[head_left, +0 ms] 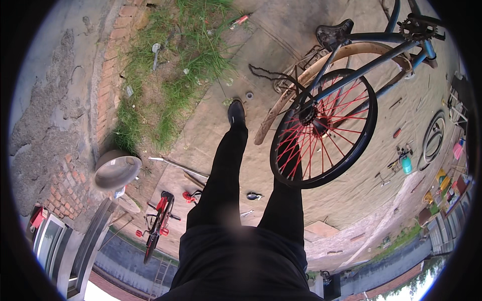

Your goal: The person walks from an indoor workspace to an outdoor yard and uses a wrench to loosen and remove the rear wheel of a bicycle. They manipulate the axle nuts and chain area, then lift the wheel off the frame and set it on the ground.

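Hands out of shot, finger state unknowable. Person's black-trousered legs (236, 190) stride toward upside-down bicycle (351, 55); red-spoked wheel (324, 128) mounted, loose tyre (433, 139) far right. Repair looks unfinished.

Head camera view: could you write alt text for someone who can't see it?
Looking down, a person's legs in black trousers stride over sandy ground toward an upturned bicycle whose black wheel with red spokes stands beside the right leg. No hands are in view. A metal basin sits by a brick wall at left, near a small red bike and a grass patch.
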Motion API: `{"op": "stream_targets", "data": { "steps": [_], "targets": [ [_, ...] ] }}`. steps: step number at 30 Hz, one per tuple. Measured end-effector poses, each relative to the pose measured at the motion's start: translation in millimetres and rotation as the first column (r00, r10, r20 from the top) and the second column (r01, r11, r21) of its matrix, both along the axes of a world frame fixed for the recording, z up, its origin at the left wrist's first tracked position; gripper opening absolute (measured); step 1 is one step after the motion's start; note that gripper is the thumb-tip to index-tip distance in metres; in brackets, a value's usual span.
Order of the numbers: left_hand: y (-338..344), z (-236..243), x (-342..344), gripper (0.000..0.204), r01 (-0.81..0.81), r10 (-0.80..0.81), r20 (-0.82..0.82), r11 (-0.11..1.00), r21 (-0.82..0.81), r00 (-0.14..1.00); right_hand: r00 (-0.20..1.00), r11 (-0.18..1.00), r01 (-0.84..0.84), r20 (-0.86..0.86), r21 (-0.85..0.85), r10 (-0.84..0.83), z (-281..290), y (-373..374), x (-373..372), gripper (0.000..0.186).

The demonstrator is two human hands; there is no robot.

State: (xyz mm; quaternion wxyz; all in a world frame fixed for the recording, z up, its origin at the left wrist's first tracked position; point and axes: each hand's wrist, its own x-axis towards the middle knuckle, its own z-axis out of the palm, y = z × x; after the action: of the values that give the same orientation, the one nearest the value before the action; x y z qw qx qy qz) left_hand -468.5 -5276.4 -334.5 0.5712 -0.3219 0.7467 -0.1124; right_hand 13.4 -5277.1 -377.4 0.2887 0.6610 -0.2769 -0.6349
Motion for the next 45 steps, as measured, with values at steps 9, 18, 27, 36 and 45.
{"op": "stream_targets", "data": {
  "steps": [9, 18, 27, 36, 45],
  "targets": [
    [15.4, -32.5, -24.9, 0.030, 0.167, -0.168, 0.093, 0.986, 0.015, 0.981, 0.993, 0.993, -0.034, -0.112, -0.117, 0.021, 23.4, -38.3, 24.2, 0.029],
    [162.0, -199.7, 48.0, 0.036, 0.690, -0.818, -0.134, 0.370, 0.622, 0.559, 0.776, 0.397, -0.460, 0.142, 0.794, 0.615, -157.2, 131.0, 71.5, 0.030],
    [219.2, -208.6, 202.8, 0.047, 0.163, -0.681, 0.291, 0.519, 0.839, 0.672, 0.864, 0.491, -0.056, -0.204, 0.869, 0.460, -175.7, 195.0, -33.9, 0.025],
    [199.2, -236.5, 240.0, 0.040, 0.035, -0.396, 0.549, 0.832, 0.553, 0.736, 0.702, 0.305, -0.027, -0.199, 0.952, 0.684, -180.1, 148.5, -41.4, 0.034],
    [236.8, -261.2, 189.0, 0.015, -0.198, 0.093, 0.189, 0.706, 0.680, 0.978, 0.868, 0.163, -0.149, 0.050, 0.975, 0.494, -236.2, 227.9, 2.6, 0.043]
  ]
}}
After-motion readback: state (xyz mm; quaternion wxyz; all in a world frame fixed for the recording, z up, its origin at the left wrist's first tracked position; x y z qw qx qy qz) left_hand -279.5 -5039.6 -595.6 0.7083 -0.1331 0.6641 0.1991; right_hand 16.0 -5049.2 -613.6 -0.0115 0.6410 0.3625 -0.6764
